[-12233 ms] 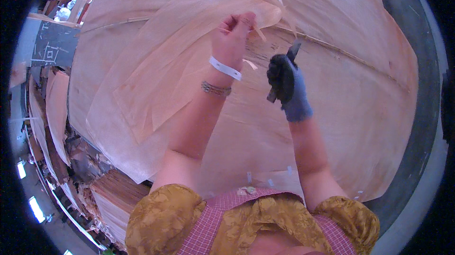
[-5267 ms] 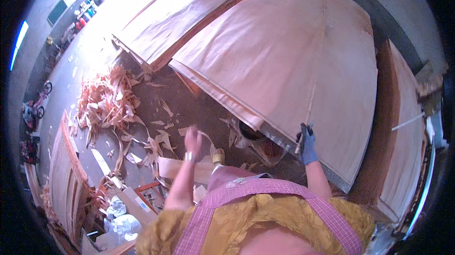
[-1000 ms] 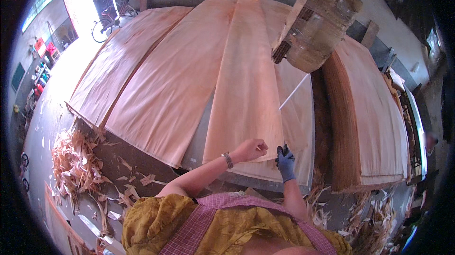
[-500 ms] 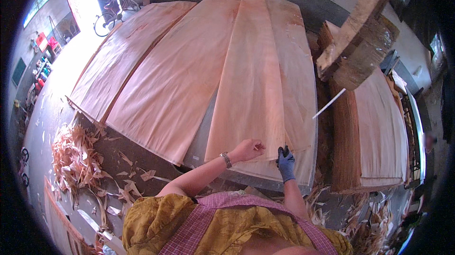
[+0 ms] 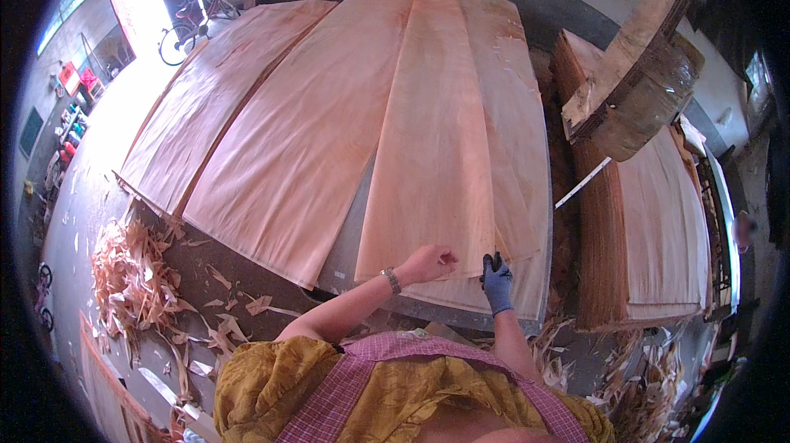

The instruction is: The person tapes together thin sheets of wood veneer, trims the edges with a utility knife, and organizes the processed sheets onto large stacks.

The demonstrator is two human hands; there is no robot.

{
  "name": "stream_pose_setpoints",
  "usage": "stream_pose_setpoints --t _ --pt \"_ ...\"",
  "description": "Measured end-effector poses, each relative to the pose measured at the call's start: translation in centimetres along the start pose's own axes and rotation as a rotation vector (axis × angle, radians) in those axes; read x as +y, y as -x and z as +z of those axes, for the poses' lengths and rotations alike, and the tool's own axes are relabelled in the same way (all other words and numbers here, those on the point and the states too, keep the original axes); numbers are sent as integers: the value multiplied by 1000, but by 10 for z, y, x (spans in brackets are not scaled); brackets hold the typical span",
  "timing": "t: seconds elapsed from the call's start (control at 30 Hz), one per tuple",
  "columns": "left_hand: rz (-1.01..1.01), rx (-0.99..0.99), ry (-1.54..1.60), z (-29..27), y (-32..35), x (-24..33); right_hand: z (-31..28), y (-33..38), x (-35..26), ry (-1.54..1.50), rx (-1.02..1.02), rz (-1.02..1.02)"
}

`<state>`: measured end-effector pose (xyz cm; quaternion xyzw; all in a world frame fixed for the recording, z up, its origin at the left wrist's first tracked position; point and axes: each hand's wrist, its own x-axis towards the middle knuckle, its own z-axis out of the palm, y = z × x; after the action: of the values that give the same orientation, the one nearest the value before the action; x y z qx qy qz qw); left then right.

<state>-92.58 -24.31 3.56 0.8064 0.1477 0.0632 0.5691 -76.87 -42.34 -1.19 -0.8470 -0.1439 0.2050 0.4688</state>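
Observation:
A long, narrow wood veneer sheet [image 5: 432, 139] lies over wider sheets, its near end in front of me. My left hand [image 5: 429, 264], bare and with a metal watch band at the wrist, hovers over that near end. Its fingers are curled in, and anything inside them is hidden. My right hand [image 5: 496, 285] wears a blue glove with dark fingertips. It is closed at the near right corner of the narrow sheet, where the fingers appear to pinch the edge. Beneath lies another pale veneer sheet [image 5: 520, 155], reaching out to the right.
More veneer sheets [image 5: 288, 147] spread to the left. On the right stands a tall veneer stack [image 5: 662, 229], with a wooden beam [image 5: 634, 56] jutting above it. Shredded veneer scraps [image 5: 136, 274] heap on the floor at left. A bicycle [image 5: 185, 36] stands by the bright doorway.
My left hand has shifted slightly left, its fingers still curled. My right hand stays at the sheet corner. The wooden beam sits a little farther right and lower in the picture.

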Motion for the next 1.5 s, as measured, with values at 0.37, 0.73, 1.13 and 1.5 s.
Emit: stream_pose_setpoints --t 0.37,0.73,1.13,1.5 --pt "-32 65 2 -6 25 -23 13 -6 26 426 148 -292" --pt "-207 45 -12 26 37 -8 -42 -16 -9 -491 -153 190" --pt "-230 29 -46 268 -54 74 -329 -77 73 -872 -242 223" --pt "-736 -239 969 500 -102 138 -671 -141 216 -1098 -222 258"
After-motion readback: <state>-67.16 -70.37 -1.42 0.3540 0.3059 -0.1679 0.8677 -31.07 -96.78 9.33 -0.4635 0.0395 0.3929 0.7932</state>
